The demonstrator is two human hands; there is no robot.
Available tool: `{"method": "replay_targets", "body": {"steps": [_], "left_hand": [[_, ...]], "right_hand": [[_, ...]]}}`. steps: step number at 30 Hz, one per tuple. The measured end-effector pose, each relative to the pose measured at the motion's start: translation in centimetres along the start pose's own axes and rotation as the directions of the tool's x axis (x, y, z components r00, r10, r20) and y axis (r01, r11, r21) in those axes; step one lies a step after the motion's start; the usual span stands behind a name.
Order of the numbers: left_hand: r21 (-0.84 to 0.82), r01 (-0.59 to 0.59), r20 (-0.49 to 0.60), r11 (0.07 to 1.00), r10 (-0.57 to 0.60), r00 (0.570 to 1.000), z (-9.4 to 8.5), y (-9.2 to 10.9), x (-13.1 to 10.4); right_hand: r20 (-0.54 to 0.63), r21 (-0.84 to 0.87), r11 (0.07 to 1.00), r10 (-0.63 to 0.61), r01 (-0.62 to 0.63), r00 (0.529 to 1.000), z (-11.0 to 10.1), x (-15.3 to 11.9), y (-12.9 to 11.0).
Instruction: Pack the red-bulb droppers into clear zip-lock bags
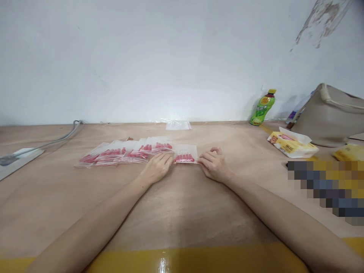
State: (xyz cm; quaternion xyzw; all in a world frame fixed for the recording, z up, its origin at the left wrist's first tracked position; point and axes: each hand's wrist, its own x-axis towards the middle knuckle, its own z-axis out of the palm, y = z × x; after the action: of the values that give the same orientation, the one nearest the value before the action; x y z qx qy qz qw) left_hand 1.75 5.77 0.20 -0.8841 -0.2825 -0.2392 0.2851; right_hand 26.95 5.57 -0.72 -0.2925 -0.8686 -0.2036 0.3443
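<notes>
Flat on the table lies a small clear plastic bag (185,153) with several red pieces in a row along its near edge. My left hand (159,167) has its fingers closed at the bag's lower left corner. At the lower right corner, the fingers of my right hand (214,165) are bent and pinched together on the edge. To the left, several similar bags of red pieces (113,152) overlap in a spread pile, close to my left hand. Behind them an empty-looking clear bag (178,125) rests near the wall.
A green drink bottle (263,108) leans against the wall at the right. Nearby are a yellow tissue pack (292,144) and a beige bag (332,115). A grey cable (61,138) runs to a white board (24,161) at the left. Yellow tape (182,261) lines the table's front edge.
</notes>
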Motion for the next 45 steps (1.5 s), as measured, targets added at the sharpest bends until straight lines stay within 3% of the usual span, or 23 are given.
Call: {"method": "replay_targets", "body": {"steps": [6, 10, 13, 17, 20, 23, 28, 31, 33, 35, 39, 42, 45], "left_hand": [[-0.036, 0.007, 0.015, 0.999, -0.007, 1.0, 0.0, 0.1, -0.1], [-0.119, -0.013, 0.006, 0.993, 0.014, 1.0, -0.3, 0.3, 0.1], [-0.167, 0.1, -0.018, 0.981, -0.105, 0.994, -0.5, 0.4, 0.2], [-0.078, 0.32, -0.078, 0.944, -0.326, 0.942, 0.2, 0.1, -0.1], [-0.019, 0.429, -0.119, 0.903, -0.428, 0.896, 0.9, -0.7, -0.7], [0.031, 0.46, -0.115, 0.887, -0.454, 0.884, 1.2, -1.6, -1.3], [0.061, 0.489, 0.03, 0.87, -0.492, 0.87, 1.0, -2.0, -1.6], [0.041, 0.502, 0.048, 0.864, -0.503, 0.863, 1.1, -2.2, -1.4], [0.03, 0.507, 0.052, 0.861, -0.508, 0.86, 1.4, -2.5, -1.3], [0.015, 0.509, 0.059, 0.861, -0.509, 0.859, 1.6, -3.1, -1.1], [-0.054, 0.479, 0.092, 0.876, -0.473, 0.876, 2.1, -3.4, -0.7], [-0.154, 0.434, 0.121, 0.888, -0.419, 0.9, 2.5, -2.2, -0.2], [-0.294, 0.362, 0.148, 0.884, -0.332, 0.932, 2.9, -0.3, 0.7]], "right_hand": [[0.027, 0.008, 1.0, 0.023, -0.023, 0.999, 0.0, -0.2, 0.6], [0.108, 0.109, 0.99, 0.079, -0.091, 0.991, -0.3, 0.3, -0.1], [0.227, 0.182, 0.983, -0.005, -0.038, 0.974, -0.2, 1.0, -1.5], [0.365, 0.215, 0.975, -0.033, -0.049, 0.931, 0.4, 1.3, -2.3], [0.379, 0.203, 0.966, 0.072, -0.159, 0.922, 0.4, 0.6, -1.0], [0.355, 0.178, 0.936, 0.225, -0.302, 0.907, -0.1, -0.6, 1.4], [0.35, -0.018, 0.848, 0.502, -0.53, 0.791, -1.3, -2.5, 5.2], [0.312, -0.158, 0.797, 0.601, -0.583, 0.736, -1.6, -3.0, 6.1], [0.265, -0.23, 0.772, 0.636, -0.593, 0.725, -1.5, -3.0, 6.0], [0.183, -0.279, 0.769, 0.63, -0.575, 0.754, -1.2, -2.9, 5.6], [0.046, -0.215, 0.864, 0.474, -0.455, 0.879, -0.6, -2.3, 4.3], [0.056, -0.081, 0.942, 0.33, -0.325, 0.942, 0.0, -1.6, 2.7], [0.104, 0.035, 0.976, 0.209, -0.214, 0.972, 0.7, -1.1, 1.4]]}}
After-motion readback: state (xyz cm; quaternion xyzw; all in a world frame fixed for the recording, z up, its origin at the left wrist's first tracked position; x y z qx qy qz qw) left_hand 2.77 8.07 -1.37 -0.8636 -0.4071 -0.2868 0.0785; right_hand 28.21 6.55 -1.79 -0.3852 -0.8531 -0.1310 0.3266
